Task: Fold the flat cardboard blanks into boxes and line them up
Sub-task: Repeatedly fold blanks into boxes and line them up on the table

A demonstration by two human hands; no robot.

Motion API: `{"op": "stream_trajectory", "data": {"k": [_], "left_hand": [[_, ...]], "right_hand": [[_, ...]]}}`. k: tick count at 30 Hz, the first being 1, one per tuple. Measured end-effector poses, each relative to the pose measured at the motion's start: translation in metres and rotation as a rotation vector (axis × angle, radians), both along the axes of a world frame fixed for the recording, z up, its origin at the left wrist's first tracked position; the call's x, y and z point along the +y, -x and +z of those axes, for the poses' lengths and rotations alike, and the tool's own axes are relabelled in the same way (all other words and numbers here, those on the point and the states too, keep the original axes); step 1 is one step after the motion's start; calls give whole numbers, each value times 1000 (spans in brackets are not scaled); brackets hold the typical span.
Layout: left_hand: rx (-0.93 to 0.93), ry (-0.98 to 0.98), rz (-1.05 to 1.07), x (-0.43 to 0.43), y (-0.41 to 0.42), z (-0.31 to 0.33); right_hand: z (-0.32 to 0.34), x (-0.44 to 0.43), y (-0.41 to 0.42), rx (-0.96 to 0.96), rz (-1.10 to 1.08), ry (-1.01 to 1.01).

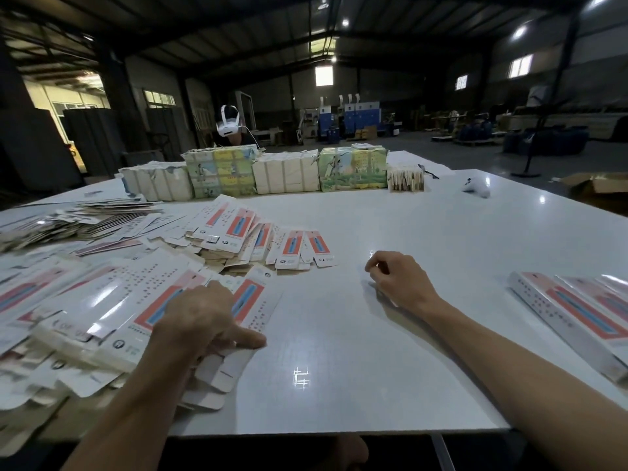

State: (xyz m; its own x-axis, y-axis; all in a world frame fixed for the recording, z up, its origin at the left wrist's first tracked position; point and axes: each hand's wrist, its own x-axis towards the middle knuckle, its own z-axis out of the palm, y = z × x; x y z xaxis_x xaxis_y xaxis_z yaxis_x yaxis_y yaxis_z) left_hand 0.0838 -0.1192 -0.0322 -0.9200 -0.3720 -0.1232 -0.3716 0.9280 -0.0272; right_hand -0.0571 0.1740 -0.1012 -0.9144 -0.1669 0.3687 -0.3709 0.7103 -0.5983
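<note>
Resting on the top blank (253,300), the left hand (200,321) sits at the right edge of a big heap of flat blanks (85,317). Its thumb sticks out straight to the right, over the blank's lower end. The other fingers are hidden behind the back of the hand, so I cannot tell if it is gripping the card or only pressing on it.

The blanks are thin, shiny white card. Each one is long, with a red and blue strip, rows of tiny print and rounded tabs at the ends. The plain side of the tabs is dull and brownish. The heap is messy and covers the left side of the tabletop (339,351). More blanks fan out a little farther back.

The right hand (397,280) is well apart from the heap. Its fingers are loosely curled, it holds nothing, and its fingertips touch the smooth white tabletop, which shines like glass.

On the far right lie the folded boxes (560,311). They are long and thin, with sharp edges, and they sit side by side in a row.

At the back edge stand blocky bundles (221,175), some in torn white paper, some with green and yellow pictures. A person with a white headset (228,125) is behind them.
</note>
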Motion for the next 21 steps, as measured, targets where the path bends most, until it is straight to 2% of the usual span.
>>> {"op": "stream_trajectory", "data": {"k": [6, 9, 12, 15, 18, 21], "left_hand": [[239, -370, -141, 4, 10, 11], [278, -612, -249, 11, 19, 24], [200, -854, -342, 27, 34, 37], [114, -964, -420, 47, 53, 41], [106, -1049, -415, 62, 77, 35], [253, -1333, -259, 67, 103, 20]], "right_hand": [[1, -1, -1, 42, 35, 85], [6, -5, 1, 78, 111, 376], [14, -6, 1, -78, 232, 717], [16, -2, 2, -224, 217, 840], [15, 10, 6, -213, 109, 870], [14, 20, 10, -203, 21, 996]]}}
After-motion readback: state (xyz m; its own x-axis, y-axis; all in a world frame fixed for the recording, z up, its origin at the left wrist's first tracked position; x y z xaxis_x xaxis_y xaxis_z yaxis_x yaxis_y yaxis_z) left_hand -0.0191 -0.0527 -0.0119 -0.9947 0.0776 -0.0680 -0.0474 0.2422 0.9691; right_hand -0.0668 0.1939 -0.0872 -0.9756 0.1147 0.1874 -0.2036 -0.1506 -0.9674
